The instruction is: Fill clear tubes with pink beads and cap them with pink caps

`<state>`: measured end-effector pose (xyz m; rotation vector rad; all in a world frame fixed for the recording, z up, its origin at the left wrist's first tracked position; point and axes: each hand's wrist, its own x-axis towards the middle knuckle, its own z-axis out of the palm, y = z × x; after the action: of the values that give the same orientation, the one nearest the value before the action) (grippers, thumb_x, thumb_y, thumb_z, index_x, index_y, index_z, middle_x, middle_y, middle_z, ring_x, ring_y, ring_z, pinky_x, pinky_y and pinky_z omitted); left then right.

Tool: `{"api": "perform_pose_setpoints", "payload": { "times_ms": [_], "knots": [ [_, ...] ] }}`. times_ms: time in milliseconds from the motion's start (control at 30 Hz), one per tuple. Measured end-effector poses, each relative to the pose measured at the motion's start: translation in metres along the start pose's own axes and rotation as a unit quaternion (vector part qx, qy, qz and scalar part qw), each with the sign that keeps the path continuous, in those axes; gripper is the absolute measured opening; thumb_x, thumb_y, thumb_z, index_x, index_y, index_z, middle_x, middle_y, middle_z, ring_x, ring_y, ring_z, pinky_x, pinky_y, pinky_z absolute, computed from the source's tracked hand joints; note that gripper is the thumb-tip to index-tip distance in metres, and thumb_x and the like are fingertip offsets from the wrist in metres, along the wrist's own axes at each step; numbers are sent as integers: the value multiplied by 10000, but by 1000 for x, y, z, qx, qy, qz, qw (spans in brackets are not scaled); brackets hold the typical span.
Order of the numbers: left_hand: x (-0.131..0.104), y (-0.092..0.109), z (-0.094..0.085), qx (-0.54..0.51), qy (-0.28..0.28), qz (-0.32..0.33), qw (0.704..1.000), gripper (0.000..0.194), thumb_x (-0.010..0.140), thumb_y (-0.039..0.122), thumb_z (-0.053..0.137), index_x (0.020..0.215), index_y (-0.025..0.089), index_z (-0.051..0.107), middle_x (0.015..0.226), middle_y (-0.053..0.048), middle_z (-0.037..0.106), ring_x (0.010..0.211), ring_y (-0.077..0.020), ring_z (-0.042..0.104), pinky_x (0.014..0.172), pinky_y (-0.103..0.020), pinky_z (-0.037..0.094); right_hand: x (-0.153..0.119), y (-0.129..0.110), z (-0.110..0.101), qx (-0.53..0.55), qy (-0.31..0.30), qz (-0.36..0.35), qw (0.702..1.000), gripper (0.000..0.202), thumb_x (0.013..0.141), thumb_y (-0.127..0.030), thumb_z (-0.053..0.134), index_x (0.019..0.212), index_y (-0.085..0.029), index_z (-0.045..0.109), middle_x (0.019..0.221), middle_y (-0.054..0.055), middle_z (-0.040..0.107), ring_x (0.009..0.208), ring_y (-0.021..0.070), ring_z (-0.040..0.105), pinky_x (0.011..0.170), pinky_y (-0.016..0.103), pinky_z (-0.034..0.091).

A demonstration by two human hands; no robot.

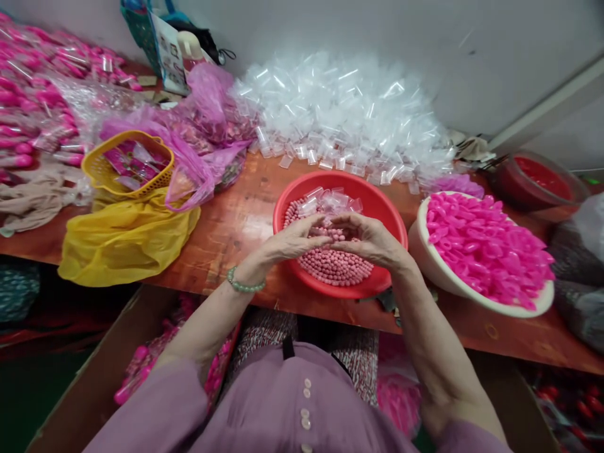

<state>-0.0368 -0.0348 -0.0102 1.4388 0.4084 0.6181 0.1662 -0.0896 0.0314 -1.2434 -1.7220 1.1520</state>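
A red basin (399,223) stands on the table, with strings of pink beads (335,267) coiled inside and clear plastic pieces (330,200) on top at the back. Over the beads, my left hand (302,238) comes in from the left, fingers curved, a green bead bracelet on its wrist. Facing it from the right is my right hand (370,239), fingers bent. Both hands have their fingertips close together around a few pink beads, and the fingers look closed on them, partly hiding the beads.
Behind the basin lies a big heap of clear plastic tubes (340,113). At right stands a white basin (418,236) of bright pink pieces. To the left are a yellow basket (94,167), a yellow bag (127,242) and a purple bag (212,163) on the wooden table (221,233).
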Motion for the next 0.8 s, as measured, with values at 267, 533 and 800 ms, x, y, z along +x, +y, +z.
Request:
{"api": "perform_pose_setpoints", "payload": {
  "times_ms": [267, 533, 800],
  "knots": [
    [-10, 4, 19, -114, -9, -65, 991, 459, 822, 369, 732, 1209, 139, 639, 1037, -86, 679, 835, -119, 614, 780, -283, 502, -10, -12, 8, 99, -14, 16, 995, 356, 733, -336, 841, 1042, -206, 721, 968, 39, 744, 876, 162, 708, 849, 344, 601],
    [-5, -2, 20, -132, 27, -34, 990, 264, 786, 312, 743, 943, 117, 658, 865, -19, 621, 740, -83, 570, 734, -253, 488, -9, 5, 18, 166, 91, 26, 982, 361, 611, -355, 915, 831, -211, 669, 803, -2, 710, 715, 147, 681, 679, 310, 589],
    [-3, -3, 23, -152, 62, -26, 986, 291, 728, 257, 742, 951, 136, 598, 877, -9, 602, 773, -95, 565, 726, -255, 465, -7, 8, 16, 101, 102, 32, 989, 432, 618, -356, 903, 963, -236, 674, 822, -36, 649, 549, 63, 516, 516, 234, 447]
  ]
}}
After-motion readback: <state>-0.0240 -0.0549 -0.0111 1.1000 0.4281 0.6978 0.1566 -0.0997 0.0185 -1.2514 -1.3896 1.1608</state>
